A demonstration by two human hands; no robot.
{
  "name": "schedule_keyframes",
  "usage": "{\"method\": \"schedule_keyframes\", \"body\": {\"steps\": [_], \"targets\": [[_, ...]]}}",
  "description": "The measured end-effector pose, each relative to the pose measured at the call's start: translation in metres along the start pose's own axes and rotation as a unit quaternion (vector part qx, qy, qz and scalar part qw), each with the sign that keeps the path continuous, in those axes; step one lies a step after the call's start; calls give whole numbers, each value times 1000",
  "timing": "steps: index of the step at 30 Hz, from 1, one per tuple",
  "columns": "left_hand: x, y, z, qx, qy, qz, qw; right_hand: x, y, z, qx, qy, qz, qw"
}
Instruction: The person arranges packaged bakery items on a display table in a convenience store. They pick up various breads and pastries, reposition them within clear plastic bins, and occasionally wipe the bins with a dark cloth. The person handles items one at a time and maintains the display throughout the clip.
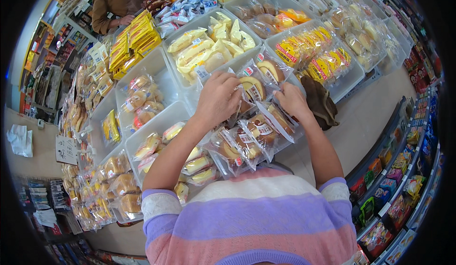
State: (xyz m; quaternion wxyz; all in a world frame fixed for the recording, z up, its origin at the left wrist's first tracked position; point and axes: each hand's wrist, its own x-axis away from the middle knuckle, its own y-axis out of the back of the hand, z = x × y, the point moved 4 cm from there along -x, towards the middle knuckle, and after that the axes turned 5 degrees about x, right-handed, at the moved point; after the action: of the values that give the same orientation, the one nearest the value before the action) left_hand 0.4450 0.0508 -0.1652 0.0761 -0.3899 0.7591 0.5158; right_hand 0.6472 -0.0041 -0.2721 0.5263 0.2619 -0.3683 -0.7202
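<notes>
A translucent plastic bin (298, 134) in front of me holds rows of swiss roll slices in clear wrappers. My left hand (221, 96) lies over its left part, fingers bent down onto the wrappers; what its fingertips touch is hidden. My right hand (291, 99) is at the bin's right side, thumb and fingers close together at the edge of a clear wrapper. Between the hands sits a wrapped swiss roll slice (253, 89), and another wrapped slice (270, 71) lies just beyond it. Nearer my body, several brown wrapped rolls (263, 129) lean in a row.
Bins of cream-coloured packets (196, 53), yellow-printed packets (322, 69) and wrapped buns (142, 97) surround this bin. A dark brown cloth (318, 103) hangs by its right edge. A person in a brown top (115, 8) stands across the display. Snack shelves (395, 179) curve along the right.
</notes>
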Motion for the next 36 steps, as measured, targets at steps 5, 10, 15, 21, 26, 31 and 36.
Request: {"method": "schedule_keyframes", "body": {"steps": [5, 10, 15, 21, 26, 31, 36], "targets": [[-4, -24, 7, -43, -79, 105, 990, -10, -12, -12, -100, -54, 17, 993], [2, -26, 18, -42, -49, 221, 973, -10, -11, -9, -167, -37, 25, 985], [15, -16, 20, -38, -101, 162, 981, -9, -13, 2, -339, -43, 42, 939], [27, -10, 24, -47, -91, 148, 984, -14, -7, 22, -403, 18, -24, 915], [29, -10, 24, -47, -84, 152, 984, -14, 22, 44, -275, 95, -83, 953], [30, -11, 25, -54, -86, 147, 984, -5, 66, 57, -258, 153, -200, 933], [30, -13, 24, -58, -83, 149, 984, 2, 95, 50, -342, 142, -258, 892]]}}
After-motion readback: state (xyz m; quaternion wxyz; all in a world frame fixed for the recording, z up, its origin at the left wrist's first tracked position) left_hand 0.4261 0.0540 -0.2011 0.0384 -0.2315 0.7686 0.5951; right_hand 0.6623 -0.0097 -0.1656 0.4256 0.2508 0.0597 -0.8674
